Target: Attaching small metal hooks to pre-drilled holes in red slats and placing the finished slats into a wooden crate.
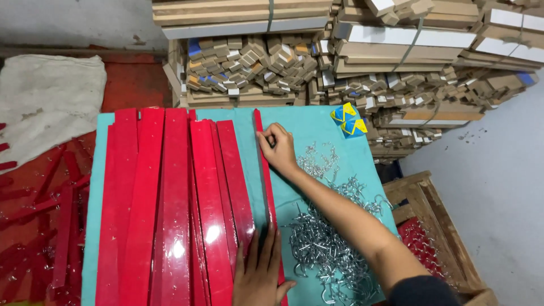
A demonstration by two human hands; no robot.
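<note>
The right hand (277,148) pinches the far end of a narrow red strip (264,170) standing on edge at twelve o'clock; the left hand (259,272), fingers flat, presses its near end at six. The strip could tip toward the metal hooks (328,243) at three o'clock if the pinch loosens.

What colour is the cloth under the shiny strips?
Teal cloth, seen in the head view.
</note>
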